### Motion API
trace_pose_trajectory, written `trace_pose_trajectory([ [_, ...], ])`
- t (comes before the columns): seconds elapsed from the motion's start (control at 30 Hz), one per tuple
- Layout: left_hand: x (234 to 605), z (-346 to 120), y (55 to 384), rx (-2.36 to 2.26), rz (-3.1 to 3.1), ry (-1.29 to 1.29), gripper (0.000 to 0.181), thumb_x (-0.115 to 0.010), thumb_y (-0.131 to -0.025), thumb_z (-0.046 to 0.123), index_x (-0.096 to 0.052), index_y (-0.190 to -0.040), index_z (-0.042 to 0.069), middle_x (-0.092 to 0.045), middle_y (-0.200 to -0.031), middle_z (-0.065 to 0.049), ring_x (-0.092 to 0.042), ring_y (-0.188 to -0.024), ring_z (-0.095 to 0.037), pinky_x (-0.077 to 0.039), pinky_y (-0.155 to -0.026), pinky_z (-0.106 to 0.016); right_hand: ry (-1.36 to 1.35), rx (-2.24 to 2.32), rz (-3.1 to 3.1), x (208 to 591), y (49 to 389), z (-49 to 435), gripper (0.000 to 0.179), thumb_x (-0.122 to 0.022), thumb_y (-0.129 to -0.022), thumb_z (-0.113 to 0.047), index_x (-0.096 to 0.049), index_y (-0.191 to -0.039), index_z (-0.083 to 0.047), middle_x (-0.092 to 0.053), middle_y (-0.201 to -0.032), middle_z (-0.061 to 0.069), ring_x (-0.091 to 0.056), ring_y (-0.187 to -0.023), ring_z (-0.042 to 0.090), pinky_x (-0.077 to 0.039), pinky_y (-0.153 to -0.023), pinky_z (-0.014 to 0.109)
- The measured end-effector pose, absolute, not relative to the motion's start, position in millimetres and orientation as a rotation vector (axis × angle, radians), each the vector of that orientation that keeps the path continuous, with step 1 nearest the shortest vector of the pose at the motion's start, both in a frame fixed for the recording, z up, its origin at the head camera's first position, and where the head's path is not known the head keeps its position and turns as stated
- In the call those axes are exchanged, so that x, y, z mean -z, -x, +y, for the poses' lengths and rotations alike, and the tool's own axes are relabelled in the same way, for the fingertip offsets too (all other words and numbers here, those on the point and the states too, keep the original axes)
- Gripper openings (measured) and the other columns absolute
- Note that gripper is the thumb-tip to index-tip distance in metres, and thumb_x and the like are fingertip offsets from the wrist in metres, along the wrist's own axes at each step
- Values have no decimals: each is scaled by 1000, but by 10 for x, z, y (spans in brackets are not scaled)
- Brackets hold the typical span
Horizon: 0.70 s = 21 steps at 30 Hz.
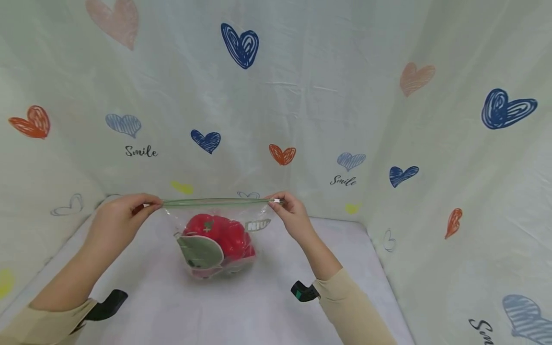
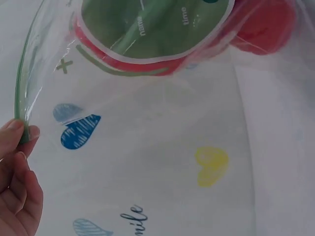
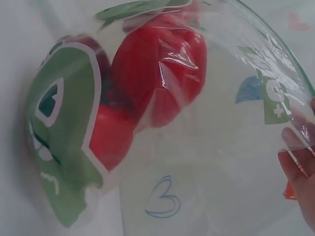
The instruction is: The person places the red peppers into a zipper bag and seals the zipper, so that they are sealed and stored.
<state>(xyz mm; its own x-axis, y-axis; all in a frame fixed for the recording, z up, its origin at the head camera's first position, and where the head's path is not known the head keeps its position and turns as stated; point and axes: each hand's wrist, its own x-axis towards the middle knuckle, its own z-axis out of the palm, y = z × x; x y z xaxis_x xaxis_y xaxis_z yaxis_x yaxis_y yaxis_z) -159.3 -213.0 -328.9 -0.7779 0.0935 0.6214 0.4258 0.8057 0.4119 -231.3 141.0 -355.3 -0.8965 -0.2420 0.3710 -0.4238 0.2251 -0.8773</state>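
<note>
A clear zip bag (image 1: 263, 247) with a green top strip and a printed green label hangs between both hands in the head view. Inside it lie several round red things (image 1: 233, 239), perhaps tomatoes, seen through the plastic. The left hand (image 1: 129, 213) pinches the left end of the green strip between thumb and fingers; the left wrist view shows this pinch on the strip (image 2: 20, 83). At the other end the right hand (image 1: 293, 215) pinches the strip beside a small white slider (image 1: 277, 201). In the right wrist view the right fingertips are partly cut off by the frame edge.
Under the bag spreads a white table surface (image 1: 276, 306). A pale curtain (image 1: 310, 120) printed with hearts and "Smile" surrounds the table at the back and sides. A black wrist device (image 1: 108, 305) sits at the left sleeve, another (image 1: 304, 291) at the right.
</note>
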Motion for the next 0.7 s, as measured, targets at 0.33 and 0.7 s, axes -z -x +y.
trace_pose_trajectory([
  [0.33, 3190, -1945, 1618, 825, -2316, 372, 13, -74, -83, -1, -73, -95, 4, -70, -86, -12, -56, -70, -21, -37, -57, -9, -593, -1819, -2222, 3395, 2164, 1590, 14, -64, -93, -4, -58, -99, 7, -63, -93, 7, -59, -84, 12, -51, -78, 27],
  [0.7, 3206, -1755, 1722, 952, -2305, 357, 11, -73, -85, 0, -73, -95, 4, -69, -89, -13, -53, -74, -20, -38, -59, -10, -507, -1858, -2104, 3341, 2096, 1749, 13, -66, -90, 2, -59, -99, 10, -67, -85, -5, -62, -82, 8, -51, -76, 21],
])
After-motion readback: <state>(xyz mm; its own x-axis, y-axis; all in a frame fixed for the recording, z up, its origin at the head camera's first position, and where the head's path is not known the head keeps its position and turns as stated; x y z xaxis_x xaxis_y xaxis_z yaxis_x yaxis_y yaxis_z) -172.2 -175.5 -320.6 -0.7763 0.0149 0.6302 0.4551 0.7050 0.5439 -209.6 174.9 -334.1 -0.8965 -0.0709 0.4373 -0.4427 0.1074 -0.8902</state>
